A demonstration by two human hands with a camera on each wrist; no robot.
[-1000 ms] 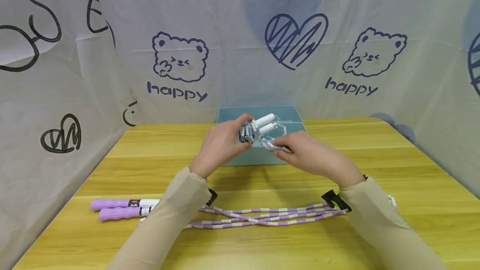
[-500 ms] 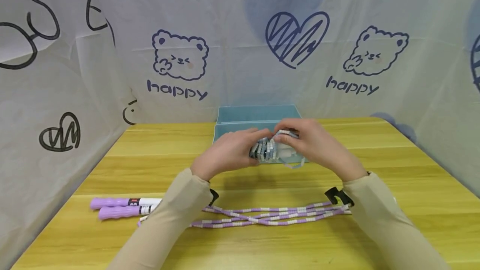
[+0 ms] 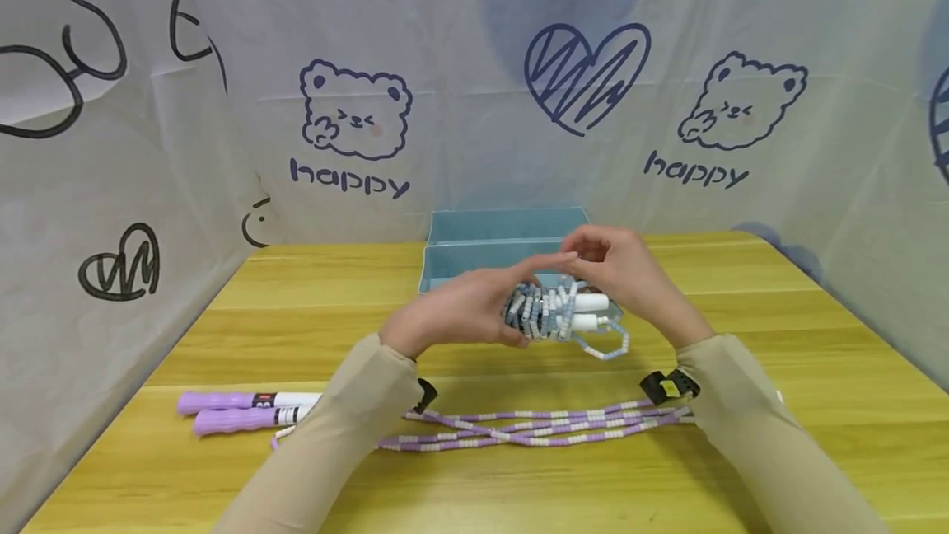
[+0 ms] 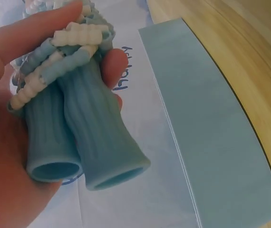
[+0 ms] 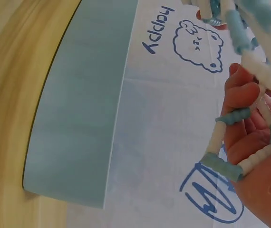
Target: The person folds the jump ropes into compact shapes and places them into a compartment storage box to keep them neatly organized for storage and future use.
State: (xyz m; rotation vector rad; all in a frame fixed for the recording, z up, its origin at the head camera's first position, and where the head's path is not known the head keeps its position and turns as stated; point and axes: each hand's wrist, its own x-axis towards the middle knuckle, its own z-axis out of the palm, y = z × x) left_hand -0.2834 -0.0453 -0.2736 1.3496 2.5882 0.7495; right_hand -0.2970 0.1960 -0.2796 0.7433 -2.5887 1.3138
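Note:
My left hand point(image 3: 460, 311) grips a blue-and-white beaded jump rope point(image 3: 544, 313), wound in several turns around its two handles. White handle ends point(image 3: 591, 302) stick out to the right. In the left wrist view, the ribbed blue grips point(image 4: 100, 128) point toward the camera, with thumb and fingers around the bundle. My right hand point(image 3: 619, 266) is just above the bundle's right end, its fingers curled and pinching near the beaded cord. A short loop of beads point(image 5: 223, 166) hangs by those fingers in the right wrist view. My left index fingertip meets the right fingertips.
Behind the hands stands an open light-blue box point(image 3: 474, 258) on the wooden table point(image 3: 519, 493). Closer to me lies a purple-and-white beaded jump rope point(image 3: 511, 435), stretched sideways, its purple handles point(image 3: 237, 412) at the left under my forearm. A printed cloth point(image 3: 474, 130) hangs behind.
Both hands have come nearer and slightly lower with the wound rope. The right hand has brought the rope's free part around the bundle and now sits above its right end.

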